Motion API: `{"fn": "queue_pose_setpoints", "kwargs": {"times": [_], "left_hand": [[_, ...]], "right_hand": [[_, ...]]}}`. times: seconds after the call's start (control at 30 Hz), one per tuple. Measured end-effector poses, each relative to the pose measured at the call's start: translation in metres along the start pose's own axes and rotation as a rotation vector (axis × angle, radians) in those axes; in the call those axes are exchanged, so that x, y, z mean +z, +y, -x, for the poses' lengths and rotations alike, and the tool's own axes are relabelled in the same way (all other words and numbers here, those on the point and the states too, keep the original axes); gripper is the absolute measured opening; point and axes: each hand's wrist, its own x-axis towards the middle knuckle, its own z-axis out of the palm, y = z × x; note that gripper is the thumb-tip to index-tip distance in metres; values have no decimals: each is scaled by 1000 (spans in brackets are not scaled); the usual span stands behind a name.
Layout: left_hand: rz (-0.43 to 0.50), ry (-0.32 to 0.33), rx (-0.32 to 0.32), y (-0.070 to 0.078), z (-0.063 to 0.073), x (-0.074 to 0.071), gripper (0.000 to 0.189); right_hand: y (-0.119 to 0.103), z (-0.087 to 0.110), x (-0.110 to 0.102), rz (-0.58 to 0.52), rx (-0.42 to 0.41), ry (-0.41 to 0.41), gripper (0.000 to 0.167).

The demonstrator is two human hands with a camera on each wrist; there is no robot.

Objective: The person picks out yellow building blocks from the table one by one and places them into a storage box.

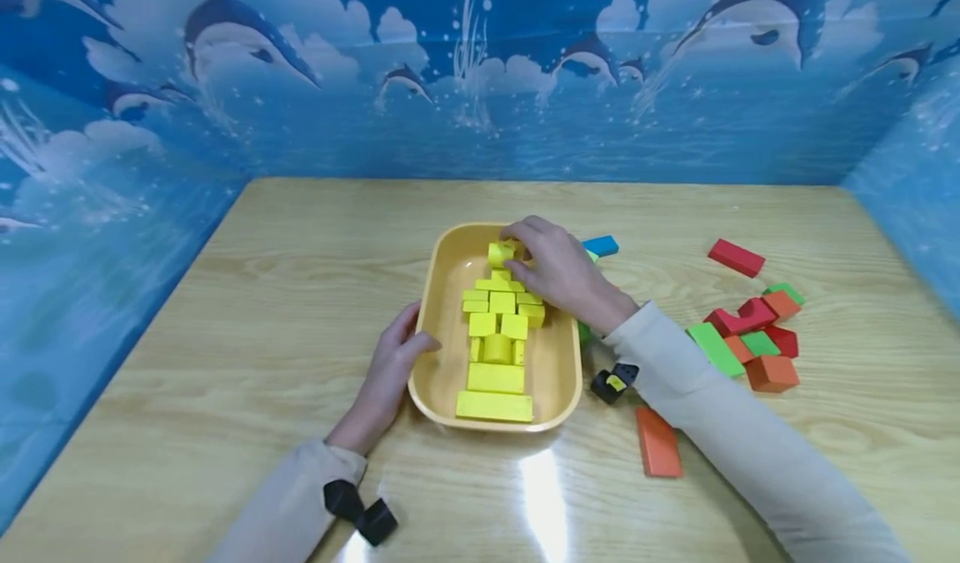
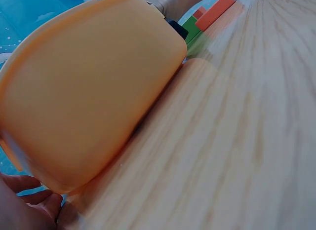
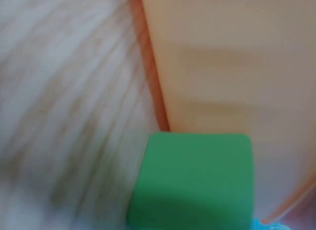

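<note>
A light-orange plastic tray [image 1: 438, 384] sits on the table with yellow blocks [image 1: 495, 377] laid flat inside in a figure-like pattern. My left hand [image 1: 390, 363] holds the tray's left side, thumb over the rim; in the left wrist view its fingers [image 2: 37, 195] are at the tray's lower corner. At the far end of the pattern, my right hand [image 1: 562, 267] reaches over the right rim and pinches a small yellow block [image 1: 501, 253] between thumb and fingers. The hand partly hides that block. In the right wrist view, a green block [image 3: 197, 180] stands beside the tray wall.
Right of the tray lies a loose group of red, green and orange blocks [image 1: 750, 338], with a red block [image 1: 737, 257] behind it. An orange block [image 1: 658, 442] is under the right forearm. A blue block [image 1: 602, 246] lies past the right hand. Dolphin-printed sheets wall the table.
</note>
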Motion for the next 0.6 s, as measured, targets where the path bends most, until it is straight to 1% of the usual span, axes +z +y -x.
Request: {"fn": "queue_pose_setpoints", "kwargs": {"times": [0.07, 0.2, 0.33, 0.4, 0.47, 0.6], "left_hand": [[8, -1, -2, 0, 0, 2, 64], [10, 5, -7, 0, -1, 2, 64], [0, 14, -25, 0, -1, 0, 65], [0, 21, -33, 0, 0, -2, 65], [7, 23, -36, 0, 1, -4, 66], [32, 29, -46, -2, 3, -7, 64]], "right_hand": [[1, 4, -5, -19, -3, 8, 34], [4, 13, -20, -59, -36, 40, 32], [11, 32, -39, -37, -49, 92, 31], [15, 45, -48, -18, -33, 114, 30], [19, 59, -54, -4, 5, 131, 31], [25, 80, -60, 27, 76, 143, 32]]}}
